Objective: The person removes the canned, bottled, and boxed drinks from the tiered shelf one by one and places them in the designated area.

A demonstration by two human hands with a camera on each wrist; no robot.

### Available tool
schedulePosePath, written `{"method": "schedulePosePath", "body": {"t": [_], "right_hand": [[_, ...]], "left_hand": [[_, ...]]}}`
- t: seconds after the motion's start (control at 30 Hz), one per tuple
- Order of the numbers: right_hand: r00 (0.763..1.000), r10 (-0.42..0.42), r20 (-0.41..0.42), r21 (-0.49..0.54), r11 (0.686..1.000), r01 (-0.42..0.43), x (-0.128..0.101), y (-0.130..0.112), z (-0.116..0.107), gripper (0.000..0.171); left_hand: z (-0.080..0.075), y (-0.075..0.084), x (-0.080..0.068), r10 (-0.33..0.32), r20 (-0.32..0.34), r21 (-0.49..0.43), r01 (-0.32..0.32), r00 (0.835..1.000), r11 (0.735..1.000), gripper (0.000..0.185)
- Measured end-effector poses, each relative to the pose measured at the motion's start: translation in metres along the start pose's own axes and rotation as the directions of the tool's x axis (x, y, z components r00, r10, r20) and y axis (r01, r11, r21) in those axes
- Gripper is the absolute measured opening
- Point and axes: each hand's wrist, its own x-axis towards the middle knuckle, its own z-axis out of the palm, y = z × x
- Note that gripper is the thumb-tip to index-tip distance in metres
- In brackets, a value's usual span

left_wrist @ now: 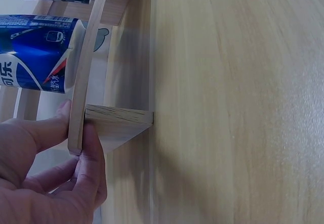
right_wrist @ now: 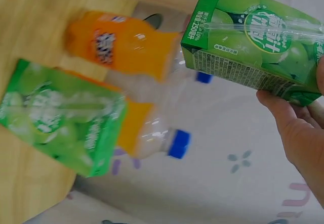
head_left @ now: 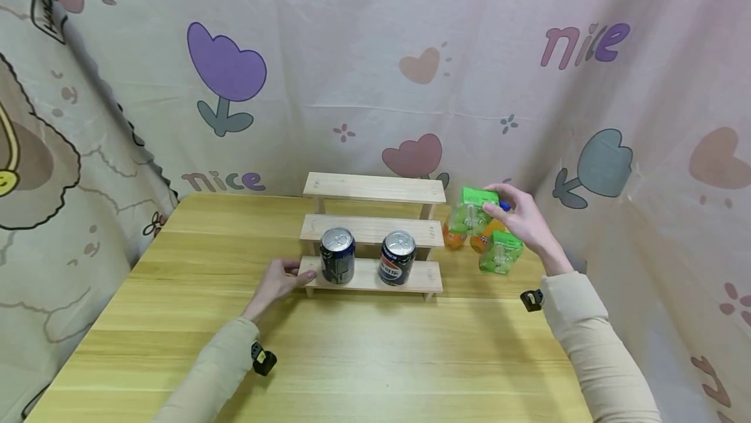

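My left hand pinches the left end of the lowest board of a three-step wooden shelf, thumb on top and fingers beneath, as the left wrist view shows. Two dark blue soda cans, a left one and a right one, stand upright on that board. Over at the right, my right hand holds a green juice box by one end, raised above the table beside the shelf. Below it a second green juice box stands on the table.
Two orange soda bottles with blue caps, one beside the other, stand behind the juice boxes. A patterned cloth hangs behind and at both sides of the wooden table.
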Motion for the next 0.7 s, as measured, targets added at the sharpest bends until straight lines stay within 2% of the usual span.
{"method": "schedulePosePath", "body": {"t": [0.2, 0.5, 0.7], "right_hand": [[0.999, -0.018, 0.041, 0.013, 1.0, 0.017, 0.002, 0.019, 0.007, 0.04], [0.994, 0.025, 0.105, 0.018, 0.999, -0.027, 0.006, 0.044, 0.026, 0.041], [0.992, 0.047, 0.115, -0.034, 0.998, -0.043, 0.006, 0.055, 0.038, 0.039]], "left_hand": [[0.0, 0.001, -0.001, 0.014, -0.011, 0.001, -0.014, 1.0, 1.0, 0.048], [0.001, 0.001, -0.002, 0.016, -0.02, -0.001, -0.016, 1.0, 1.0, 0.049], [0.002, 0.0, -0.002, 0.03, -0.017, -0.002, -0.03, 0.999, 1.0, 0.048]]}}
